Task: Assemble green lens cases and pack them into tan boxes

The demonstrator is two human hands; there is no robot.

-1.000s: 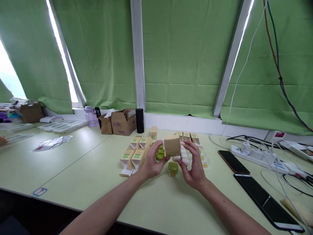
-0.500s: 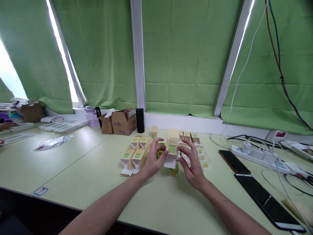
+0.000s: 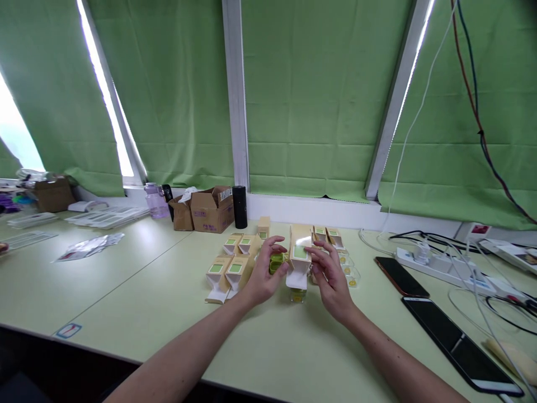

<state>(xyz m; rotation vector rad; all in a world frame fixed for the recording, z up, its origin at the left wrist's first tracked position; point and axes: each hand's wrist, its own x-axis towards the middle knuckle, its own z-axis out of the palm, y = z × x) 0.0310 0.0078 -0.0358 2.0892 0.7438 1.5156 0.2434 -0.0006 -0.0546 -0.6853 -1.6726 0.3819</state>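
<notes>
A small cream carton with a green-edged window and a white flap hanging down is held up by my right hand, its thumb and fingers closed on the right side. My left hand is beside the carton's left side, fingers curved and apart, holding nothing. Below the flap, a small green jar stands on the table, its upper part hidden. More green jars show between my left hand and the carton. Several similar cartons with open flaps stand left of my left hand.
Behind my right hand are more cartons and clear plastic holders. Two phones, a power strip and loose cables lie at right. Cardboard boxes, a black cylinder and a purple bottle stand at the back.
The carton has shifted slightly right, from my left hand's grip into my right hand's. My left fingers have come off it, and my right fingers have closed on it.
</notes>
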